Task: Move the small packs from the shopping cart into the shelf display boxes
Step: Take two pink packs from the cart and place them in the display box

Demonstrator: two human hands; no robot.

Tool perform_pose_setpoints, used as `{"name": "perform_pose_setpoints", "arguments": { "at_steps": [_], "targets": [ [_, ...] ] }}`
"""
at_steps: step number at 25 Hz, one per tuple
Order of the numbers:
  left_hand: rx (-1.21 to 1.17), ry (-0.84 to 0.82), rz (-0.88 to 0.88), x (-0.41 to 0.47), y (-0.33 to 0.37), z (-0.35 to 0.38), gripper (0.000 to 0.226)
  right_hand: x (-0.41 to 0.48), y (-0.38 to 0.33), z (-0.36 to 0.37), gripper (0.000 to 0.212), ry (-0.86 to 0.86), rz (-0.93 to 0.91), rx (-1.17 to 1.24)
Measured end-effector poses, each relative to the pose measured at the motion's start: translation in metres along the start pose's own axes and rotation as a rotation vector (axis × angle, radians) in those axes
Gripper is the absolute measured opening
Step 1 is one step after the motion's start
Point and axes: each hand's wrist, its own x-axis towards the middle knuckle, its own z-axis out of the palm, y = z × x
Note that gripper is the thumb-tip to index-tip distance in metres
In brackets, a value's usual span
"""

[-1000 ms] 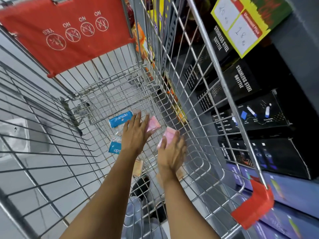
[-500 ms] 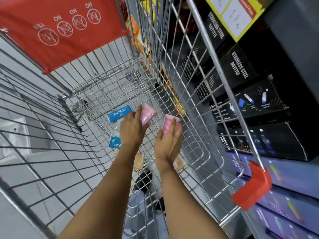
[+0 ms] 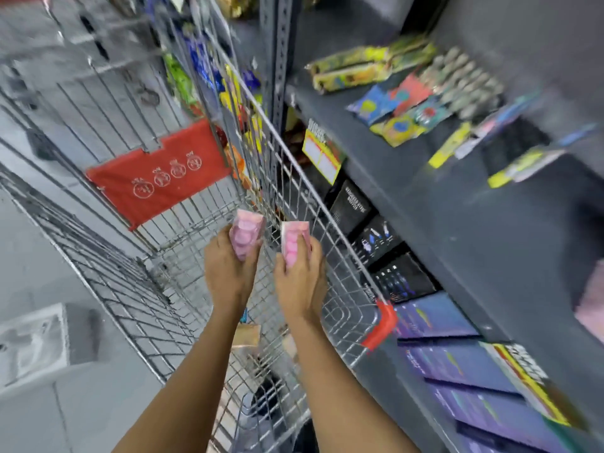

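Grey shelf (image 3: pixel 408 178) beside the wire shopping cart (image 3: pixel 294 178); above the cart, left hand (image 3: pixel 228 273) and right hand (image 3: pixel 299 282) each grasp a pink pack (image 3: pixel 245 238). Carry step; next, find the display box

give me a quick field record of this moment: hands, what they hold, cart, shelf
left hand: closed around a pink pack, held upright
right hand: closed around a second pink pack, held upright
hands' place: side by side above the wire shopping cart, inside its rim
cart contents: a few items low in the basket, blurred
red flap: on the cart's far end
shelf: dark, to the right of the cart, loose colourful packets on it
display boxes: not clearly visible
image: motion-blurred
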Motion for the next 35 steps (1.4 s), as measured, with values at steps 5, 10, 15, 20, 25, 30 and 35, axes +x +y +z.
{"name": "perform_pose_setpoints", "arguments": {
  "at_steps": [5,10,15,20,25,30,35],
  "targets": [
    [-0.206,0.088,0.080,-0.003,0.098,-0.043,0.049,0.017,-0.029,-0.095,0.042,0.186,-0.012,0.037],
    [-0.251,0.087,0.272,-0.016,0.210,-0.054,0.051,0.037,-0.025,-0.195,0.036,0.410,-0.024,0.044],
    [-0.236,-0.038,0.444,-0.058,0.295,-0.028,0.053,0.039,0.024,-0.279,0.032,0.572,0.087,-0.011],
    [-0.225,-0.233,0.641,-0.125,0.355,0.017,0.054,0.017,0.103,-0.346,0.034,0.684,0.316,-0.124],
    [-0.072,-0.426,0.777,-0.195,0.383,0.063,0.046,-0.022,0.167,-0.373,0.042,0.673,0.536,-0.092],
    [-0.026,-0.536,0.752,-0.222,0.392,0.093,0.046,-0.034,0.191,-0.370,0.038,0.579,0.570,-0.121],
    [0.003,-0.591,0.662,-0.221,0.389,0.107,0.042,-0.027,0.198,-0.365,0.039,0.512,0.549,-0.160]
  ]
}}
